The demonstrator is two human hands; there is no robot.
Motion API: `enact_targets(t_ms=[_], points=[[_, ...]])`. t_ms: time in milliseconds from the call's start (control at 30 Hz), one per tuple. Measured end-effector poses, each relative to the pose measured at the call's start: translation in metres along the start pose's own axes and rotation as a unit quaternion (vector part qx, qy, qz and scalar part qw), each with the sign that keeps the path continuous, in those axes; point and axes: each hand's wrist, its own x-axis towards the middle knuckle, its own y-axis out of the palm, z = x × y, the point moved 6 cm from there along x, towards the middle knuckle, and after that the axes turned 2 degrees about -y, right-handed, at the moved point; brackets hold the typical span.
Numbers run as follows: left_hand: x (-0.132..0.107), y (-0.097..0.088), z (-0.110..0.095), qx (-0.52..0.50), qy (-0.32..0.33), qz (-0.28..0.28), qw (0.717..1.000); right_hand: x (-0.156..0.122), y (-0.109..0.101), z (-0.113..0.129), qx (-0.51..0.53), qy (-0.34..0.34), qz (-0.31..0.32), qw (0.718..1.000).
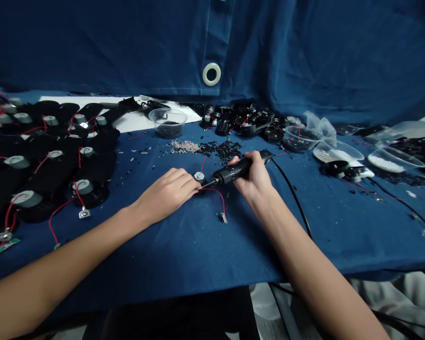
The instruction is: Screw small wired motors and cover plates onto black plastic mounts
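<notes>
Got a pretty busy bench going here. The right hand (253, 177) is wrapped firmly around a black pen-style soldering iron (233, 170), with its thin metal tip angled down and left. The iron's black cord (293, 198) runs off the back end and down past the right hand's wrist side.

The left hand (166, 194) is curled over a small black unit with a grey cap (199, 177), and its fingertips (193, 185) press against the unit, so it looks held in place. That unit sits between the hands, right at the iron's tip, though I can't tell if the tip is actually touching. A red wire (216, 196) loops from it toward the right hand's side and ends in a little metal terminal (223, 217).

Everything's on a dark blue cloth (184, 264). Left of the left hand are rows of similar finished-looking units (83, 186) with red leads. Straight ahead of the hands are a pile of silver bits (185, 146), a pile of black bits (221, 151) and a clear bowl of black pieces (168, 123). Beyond the right hand there's a heap of black parts (241, 123), plus a clear tub of white granules (395, 159) further right.
</notes>
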Motion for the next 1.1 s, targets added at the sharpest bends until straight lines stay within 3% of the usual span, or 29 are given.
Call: enact_targets(t_ms=[367,567,800,1100], points=[[0.001,0.001,0.005,-0.061,-0.009,-0.011,0.998,0.002,-0.001,0.001,-0.024,-0.020,0.013,0.999],[0.001,0.003,0.009,-0.067,-0.029,-0.004,0.997,0.005,-0.001,0.010,-0.045,-0.082,0.017,0.996],[0.005,0.003,0.008,-0.049,0.007,0.014,0.999,0.001,0.003,0.020,-0.051,-0.129,0.035,0.990],[-0.003,0.002,0.011,-0.166,-0.004,0.028,0.986,-0.009,0.004,0.028,-0.073,-0.173,0.036,0.982]])
